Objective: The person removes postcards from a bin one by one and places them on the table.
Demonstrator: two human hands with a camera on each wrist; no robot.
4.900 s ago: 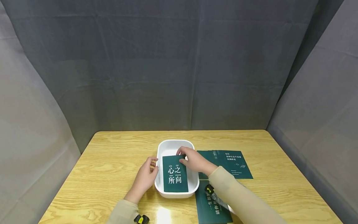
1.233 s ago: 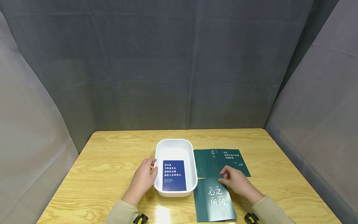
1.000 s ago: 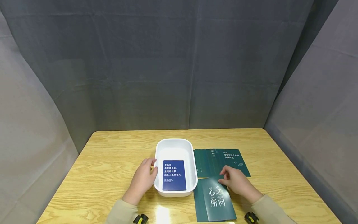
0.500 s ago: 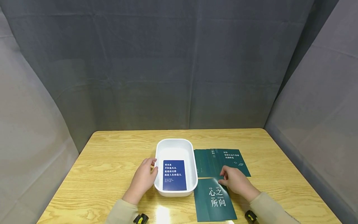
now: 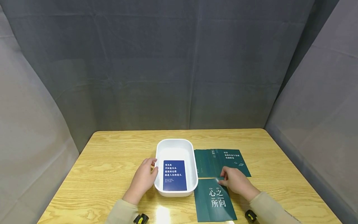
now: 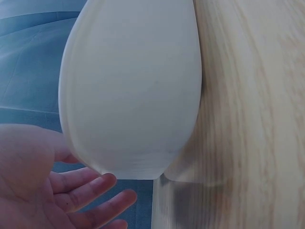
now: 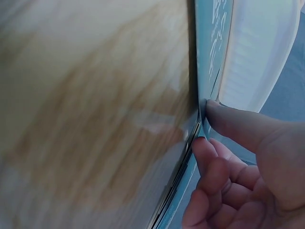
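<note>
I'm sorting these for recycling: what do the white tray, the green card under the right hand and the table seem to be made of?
White tray: probably plastic, smooth and matte, with rounded moulded corners.
Green card: thin coated paper or card, lying flat; a faint sheen near the right hand.
Table: wood or wood-look laminate, with printed-looking grain and a glossy glare at the near edge.

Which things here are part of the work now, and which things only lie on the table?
In use: green card under right hand; white tub touched by left hand; blue card in the tub.
Lying about: fanned green cards on the table.
</note>
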